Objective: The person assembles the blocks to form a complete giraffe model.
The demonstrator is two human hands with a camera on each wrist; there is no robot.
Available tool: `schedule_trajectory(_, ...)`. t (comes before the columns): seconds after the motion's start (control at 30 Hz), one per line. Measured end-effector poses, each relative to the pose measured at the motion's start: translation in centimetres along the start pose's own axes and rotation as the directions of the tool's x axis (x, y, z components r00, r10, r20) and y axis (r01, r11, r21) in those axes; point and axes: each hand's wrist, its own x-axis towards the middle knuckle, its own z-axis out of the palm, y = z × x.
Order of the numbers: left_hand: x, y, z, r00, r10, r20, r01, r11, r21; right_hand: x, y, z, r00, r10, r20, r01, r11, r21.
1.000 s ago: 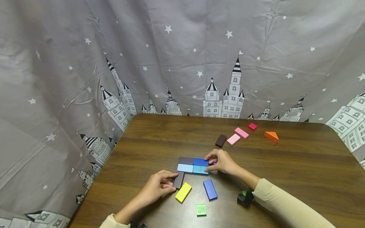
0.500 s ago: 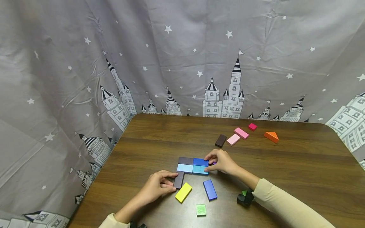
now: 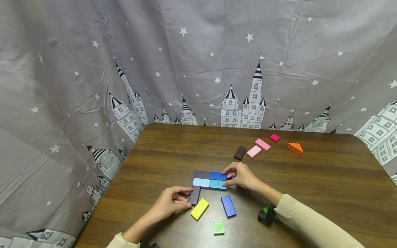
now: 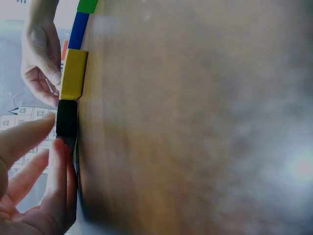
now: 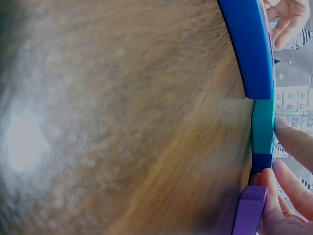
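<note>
My left hand (image 3: pixel 170 204) pinches a dark grey-brown block (image 3: pixel 194 195) at its left side, thumb near the front end and a finger near the back. That block stands lengthwise below the left end of a flat two-row group. The group has a dark block (image 3: pixel 202 175) and a blue block (image 3: pixel 218 176) behind, a light blue block (image 3: pixel 201 183) and a teal block (image 3: pixel 218 184) in front. My right hand (image 3: pixel 242 177) holds the group's right end, forefinger at the blue block and thumb at the teal. A purple block (image 5: pixel 250 210) lies partly hidden by that hand.
Near the front lie a yellow block (image 3: pixel 200 209), a second blue block (image 3: pixel 228 206) and a green square (image 3: pixel 218 228). Farther back are a dark brown block (image 3: pixel 240 153), two pink blocks (image 3: pixel 262 145), a red square (image 3: pixel 274 137) and an orange triangle (image 3: pixel 295 148).
The left hand and its dark block have shifted very slightly away from the person, toward the light blue block. The right hand holds still.
</note>
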Motion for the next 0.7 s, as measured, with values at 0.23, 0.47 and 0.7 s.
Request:
schedule_trajectory(0.23, -1.1, 0.6, -0.2, 1.0, -0.004, -0.003, 0.004, 1.0, -0.003, 0.0, -0.1, 0.0, 1.0, 0.004, -0.002, -0.004, 1.0, -0.013)
schedule_trajectory(0.47, -1.2, 1.0, 0.0, 0.996, 0.085, -0.023, -0.085, 0.996, 0.012, 0.1, -0.2, 0.0, 1.0, 0.006, -0.002, -0.006, 1.0, -0.018)
schedule_trajectory(0.7, 0.5, 1.4, -0.9, 0.978, 0.209, -0.019, -0.205, 0.97, 0.133, 0.1, -0.2, 0.1, 1.0, 0.018, 0.0, -0.018, 1.0, -0.012)
